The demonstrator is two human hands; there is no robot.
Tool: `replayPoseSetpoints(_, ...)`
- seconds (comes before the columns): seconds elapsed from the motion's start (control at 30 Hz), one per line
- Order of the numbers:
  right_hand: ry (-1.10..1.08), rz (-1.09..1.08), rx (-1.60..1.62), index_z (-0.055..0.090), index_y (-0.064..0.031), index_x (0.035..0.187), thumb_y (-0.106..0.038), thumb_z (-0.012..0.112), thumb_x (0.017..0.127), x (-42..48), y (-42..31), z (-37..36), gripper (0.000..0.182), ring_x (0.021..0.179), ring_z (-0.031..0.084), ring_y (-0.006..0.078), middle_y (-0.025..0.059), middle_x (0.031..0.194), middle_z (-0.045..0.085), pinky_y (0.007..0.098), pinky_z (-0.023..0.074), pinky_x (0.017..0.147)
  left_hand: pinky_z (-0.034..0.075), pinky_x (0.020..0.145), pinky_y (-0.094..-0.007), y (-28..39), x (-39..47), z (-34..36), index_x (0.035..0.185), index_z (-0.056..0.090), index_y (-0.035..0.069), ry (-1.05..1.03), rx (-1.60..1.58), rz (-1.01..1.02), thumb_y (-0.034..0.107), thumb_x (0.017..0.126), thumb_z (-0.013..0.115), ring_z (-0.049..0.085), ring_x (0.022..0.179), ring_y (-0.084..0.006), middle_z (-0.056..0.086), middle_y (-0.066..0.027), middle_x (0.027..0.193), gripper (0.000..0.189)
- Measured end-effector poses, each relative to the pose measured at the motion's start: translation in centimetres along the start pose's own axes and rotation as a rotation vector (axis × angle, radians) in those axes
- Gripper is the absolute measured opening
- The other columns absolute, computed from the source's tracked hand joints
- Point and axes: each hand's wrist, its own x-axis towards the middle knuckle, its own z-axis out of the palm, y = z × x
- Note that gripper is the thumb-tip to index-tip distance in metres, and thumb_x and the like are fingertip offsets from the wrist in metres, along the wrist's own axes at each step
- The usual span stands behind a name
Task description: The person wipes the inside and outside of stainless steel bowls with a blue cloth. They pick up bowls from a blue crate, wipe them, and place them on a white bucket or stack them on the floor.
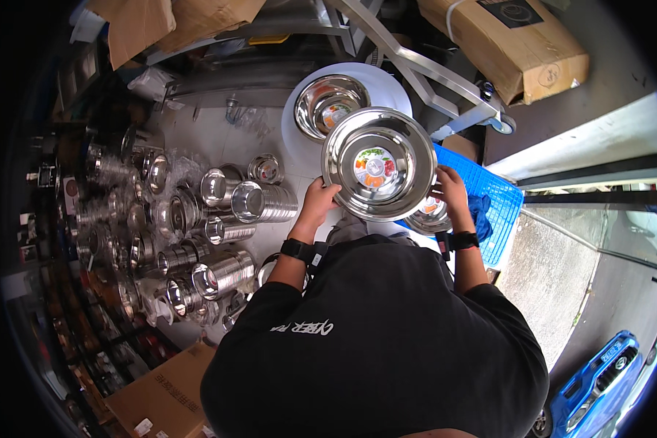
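Note:
A shiny stainless steel basin [382, 201] is held up before my chest, its inside facing me. A round sticker [374, 167] with printed fruit sits on its bottom. My left hand [320, 201] grips the rim at the lower left, thumb on the near side. On the opposite side, my right hand [452, 189] holds the rim, with some fingers hidden behind it. Behind it, a second steel basin [334, 88] rests on a round white surface [391, 82]. Partly covered below my right hand is another steel basin [431, 222], also with a sticker.
Several stacks of steel basins [268, 201] lie sideways on the floor at left, some in plastic wrap [183, 164]. A blue plastic crate [503, 213] with a blue cloth [479, 214] stands at right. A wheeled metal frame [443, 65] and a cardboard box [512, 49] are ahead.

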Motion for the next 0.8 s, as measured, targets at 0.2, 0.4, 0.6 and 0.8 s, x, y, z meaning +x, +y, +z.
replayPoseSetpoints(0.2,0.009,-0.173,-0.108,0.054,0.0046,0.118,-0.015,0.063,0.080,1.7,-2.8,8.7,0.044,0.065,0.060,0.0144,0.0119,0.085,0.065,0.0268,0.0473,0.058,0.054,0.061,-0.0296,2.9,2.4,-3.8,0.116,0.045,0.004,0.141,0.085,0.101,0.006,0.086,0.050,0.063,0.075,-0.0155,0.059,-0.0083,0.096,0.031)
replayPoseSetpoints(0.4,0.032,-0.262,-0.210,0.053,0.0049,0.120,-0.012,0.062,0.078,7.1,-3.8,15.6,0.046,0.070,0.062,0.0156,0.0133,0.089,0.066,0.0264,0.0480,0.064,0.045,0.047,-0.0235,4.9,10.3,-9.3,0.116,0.044,0.007,0.206,0.183,0.269,0.006,0.087,0.049,0.055,0.061,-0.0091,0.057,-0.0041,0.086,0.030)
replayPoseSetpoints(0.6,0.148,-0.119,-0.159,0.050,0.0084,0.123,-0.016,0.064,0.073,13.2,-2.4,20.5,0.057,0.067,0.060,0.0159,0.0139,0.086,0.066,0.0267,0.0470,0.062,0.050,0.076,-0.0365,5.9,19.2,-13.5,0.123,0.043,0.003,0.130,0.272,0.210,0.011,0.084,0.049,0.063,0.091,-0.0282,0.062,-0.0166,0.104,0.040)
replayPoseSetpoints(0.8,0.243,0.023,-0.236,0.053,0.0081,0.119,-0.016,0.062,0.072,15.4,-4.0,24.3,0.054,0.066,0.059,0.0168,0.0133,0.082,0.064,0.0284,0.0471,0.061,0.049,0.075,-0.0361,3.6,26.7,-17.1,0.116,0.049,0.002,0.078,0.330,0.151,0.013,0.084,0.051,0.063,0.089,-0.0282,0.063,-0.0168,0.101,0.034)
